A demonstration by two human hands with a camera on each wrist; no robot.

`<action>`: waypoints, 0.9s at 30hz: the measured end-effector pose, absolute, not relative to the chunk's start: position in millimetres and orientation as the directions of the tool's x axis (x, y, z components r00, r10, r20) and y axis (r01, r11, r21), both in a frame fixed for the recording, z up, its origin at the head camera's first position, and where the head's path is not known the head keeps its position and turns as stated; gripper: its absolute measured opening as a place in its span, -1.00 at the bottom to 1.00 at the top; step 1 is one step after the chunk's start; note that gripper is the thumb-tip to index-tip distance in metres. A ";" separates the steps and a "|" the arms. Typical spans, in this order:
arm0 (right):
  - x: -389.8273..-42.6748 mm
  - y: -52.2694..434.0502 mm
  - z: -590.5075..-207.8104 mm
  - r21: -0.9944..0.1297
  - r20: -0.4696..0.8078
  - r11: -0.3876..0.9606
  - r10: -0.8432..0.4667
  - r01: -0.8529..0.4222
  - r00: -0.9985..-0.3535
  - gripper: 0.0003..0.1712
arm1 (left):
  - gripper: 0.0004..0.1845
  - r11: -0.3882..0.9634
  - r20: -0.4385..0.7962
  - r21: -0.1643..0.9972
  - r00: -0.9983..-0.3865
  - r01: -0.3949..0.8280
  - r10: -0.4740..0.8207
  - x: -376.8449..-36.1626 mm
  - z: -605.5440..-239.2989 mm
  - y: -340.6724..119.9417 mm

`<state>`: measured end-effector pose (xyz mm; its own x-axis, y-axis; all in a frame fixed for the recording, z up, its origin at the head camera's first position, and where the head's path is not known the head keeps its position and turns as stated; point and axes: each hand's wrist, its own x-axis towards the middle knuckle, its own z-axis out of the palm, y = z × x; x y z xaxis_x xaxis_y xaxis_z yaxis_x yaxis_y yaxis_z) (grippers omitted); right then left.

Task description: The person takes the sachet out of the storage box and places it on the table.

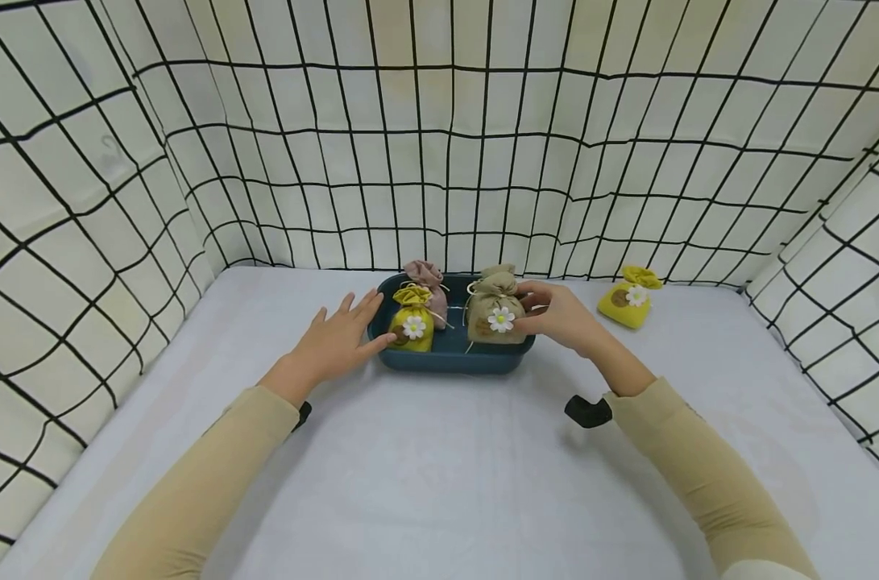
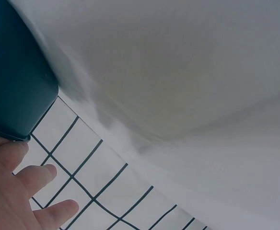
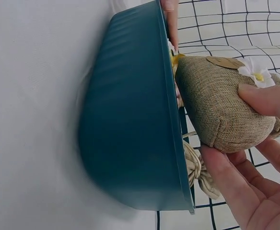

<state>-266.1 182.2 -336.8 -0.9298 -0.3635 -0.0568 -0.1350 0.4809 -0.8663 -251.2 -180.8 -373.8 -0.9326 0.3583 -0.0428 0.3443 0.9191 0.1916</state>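
A white surface sits inside walls of cloth with black grid lines. On the left side, the left hand lies low with its fingers straight and spread. Its grip is open and holds nothing. Its fingertips touch the left end of a blue tray. In the left wrist view the tray's dark corner sits just above those fingers. Inside the tray, at the left, a yellow bag stands up with a white flower on its front. A pink bag stands just behind it, close to the back rim. At the right end of the tray is a brown bag with a white flower and a tied top. The right hand is closed around this bag from the right side. In the right wrist view the thumb presses the bag near its flower, and the other fingers curl under it. There the bag sits at the tray's rim, right beside the edge, and I cannot tell if it rests on the tray floor. Far to the right, a second yellow bag lies on the surface near the back wall, well apart from the tray.
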 end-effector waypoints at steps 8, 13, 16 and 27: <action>-263.3 192.2 -332.2 -0.858 -0.047 0.494 -0.348 -0.141 -0.936 -0.29 | -0.08 0.917 -0.032 0.186 -0.930 0.354 0.365 -254.4 -370.6 -181.2; -261.1 199.4 -331.6 -0.864 -0.057 0.488 -0.335 -0.121 -0.941 -0.27 | -0.07 0.913 -0.037 0.188 -0.927 0.361 0.374 -255.3 -371.4 -180.5; -259.0 203.4 -331.1 -0.871 -0.057 0.478 -0.332 -0.115 -0.942 -0.26 | -0.07 0.914 -0.041 0.189 -0.928 0.358 0.371 -254.9 -373.1 -180.7; -251.3 215.3 -323.0 -0.861 -0.057 0.498 -0.294 -0.102 -0.954 -0.24 | -0.07 0.916 -0.041 0.193 -0.930 0.352 0.366 -253.0 -374.9 -182.1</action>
<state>-251.3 215.3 -323.0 -0.9542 -0.2938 -0.0570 -0.1018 0.4978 -0.8613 -253.0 -182.1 -374.9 -0.9298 0.3658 -0.0413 0.3517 0.9159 0.1933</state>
